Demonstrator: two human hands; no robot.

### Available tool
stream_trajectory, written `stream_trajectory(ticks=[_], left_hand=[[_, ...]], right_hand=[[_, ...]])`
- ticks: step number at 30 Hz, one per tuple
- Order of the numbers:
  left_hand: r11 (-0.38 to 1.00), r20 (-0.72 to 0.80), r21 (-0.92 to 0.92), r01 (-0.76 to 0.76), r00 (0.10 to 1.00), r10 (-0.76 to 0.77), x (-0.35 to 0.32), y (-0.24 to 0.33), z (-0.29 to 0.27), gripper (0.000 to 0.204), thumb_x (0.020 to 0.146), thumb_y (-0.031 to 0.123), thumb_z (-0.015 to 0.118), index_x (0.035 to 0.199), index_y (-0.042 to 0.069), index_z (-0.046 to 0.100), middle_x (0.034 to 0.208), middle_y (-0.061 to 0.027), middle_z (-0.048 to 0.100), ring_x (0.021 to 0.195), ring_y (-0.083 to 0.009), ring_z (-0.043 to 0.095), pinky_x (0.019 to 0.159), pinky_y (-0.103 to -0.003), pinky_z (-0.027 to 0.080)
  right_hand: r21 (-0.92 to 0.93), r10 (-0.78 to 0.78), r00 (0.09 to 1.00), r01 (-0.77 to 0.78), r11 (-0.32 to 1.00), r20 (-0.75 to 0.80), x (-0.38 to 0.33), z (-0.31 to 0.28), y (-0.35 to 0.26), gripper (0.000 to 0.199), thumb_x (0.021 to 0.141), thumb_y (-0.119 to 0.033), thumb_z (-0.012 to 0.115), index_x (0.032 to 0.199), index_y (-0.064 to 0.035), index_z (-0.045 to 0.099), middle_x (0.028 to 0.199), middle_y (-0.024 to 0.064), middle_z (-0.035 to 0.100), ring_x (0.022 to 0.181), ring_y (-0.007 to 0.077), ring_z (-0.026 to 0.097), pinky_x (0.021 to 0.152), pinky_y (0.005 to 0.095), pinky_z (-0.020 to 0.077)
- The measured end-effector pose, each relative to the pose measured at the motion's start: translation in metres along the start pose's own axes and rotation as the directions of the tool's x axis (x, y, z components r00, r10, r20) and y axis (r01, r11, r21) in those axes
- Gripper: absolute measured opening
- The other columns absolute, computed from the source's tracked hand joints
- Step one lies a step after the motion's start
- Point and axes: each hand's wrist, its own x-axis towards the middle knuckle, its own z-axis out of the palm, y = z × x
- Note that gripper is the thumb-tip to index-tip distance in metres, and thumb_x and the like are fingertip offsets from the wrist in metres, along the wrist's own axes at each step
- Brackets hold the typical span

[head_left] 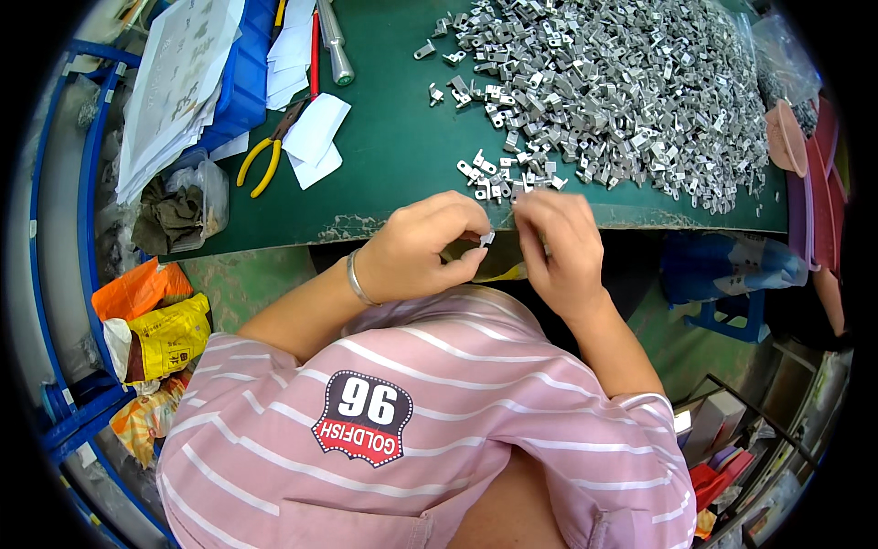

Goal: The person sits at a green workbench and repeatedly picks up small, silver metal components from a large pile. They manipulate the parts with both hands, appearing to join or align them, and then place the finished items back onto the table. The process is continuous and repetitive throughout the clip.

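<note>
Near the table's front edge, my left hand pinches a small silvery metal bracket between thumb and fingertips. A metal bangle circles that wrist. Just to the right, my right hand is bent over the table edge, its fingers curled beside a small cluster of metal brackets. Those fingertips are smeared by motion, so whether they hold a piece cannot be made out. Beyond both hands spreads a large heap of the same bent brackets, each with holes, on the green tabletop.
At the left lie pliers with yellow handles, white paper slips, a metal-handled tool, a blue bin with papers, and a plastic tub with dark cloth. A pink basket and blue stool stand right.
</note>
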Motion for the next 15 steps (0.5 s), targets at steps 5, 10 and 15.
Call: stream_trajectory(ticks=[5, 10, 15], left_hand=[[0.954, 0.016, 0.275, -0.115, 0.993, 0.115, 0.015, 0.001, -0.005, 0.03, 0.074, 0.002, 0.079, 0.101, 0.003, 0.069, 0.104, -0.0118, 0.064, 0.091, -0.029, 0.062, 0.083, -0.038, 0.05], [0.894, -0.08, 0.448, 0.019, 0.997, 0.019, 0.028, -0.001, -0.002, 0.028, 0.076, 0.003, 0.079, 0.102, 0.003, 0.07, 0.103, -0.0122, 0.06, 0.093, -0.03, 0.06, 0.082, -0.039, 0.049], [0.924, -0.099, 0.382, 0.021, 0.995, 0.019, 0.021, -0.008, -0.001, 0.024, 0.077, -0.002, 0.078, 0.1, 0.001, 0.07, 0.103, -0.0126, 0.059, 0.088, -0.0277, 0.062, 0.075, -0.036, 0.052]], right_hand=[[-0.119, 0.032, 0.999, -0.028, 0.993, 0.03, 0.006, 0.004, 0.003, 0.03, 0.077, 0.002, 0.074, 0.105, -0.0054, 0.067, 0.101, 0.0078, 0.069, 0.09, 0.0289, 0.062, 0.08, 0.0398, 0.0454], [0.033, 0.033, 0.995, -0.036, 0.999, 0.093, -0.006, -0.004, -0.003, 0.026, 0.075, 0.0, 0.075, 0.099, -0.0059, 0.067, 0.097, 0.0073, 0.067, 0.089, 0.0283, 0.062, 0.078, 0.0396, 0.0441], [0.046, 0.021, 0.999, -0.023, 0.999, 0.05, -0.006, -0.004, 0.0, 0.022, 0.075, -0.002, 0.077, 0.094, -0.0057, 0.067, 0.094, 0.0065, 0.067, 0.087, 0.0277, 0.061, 0.076, 0.0389, 0.0426]])
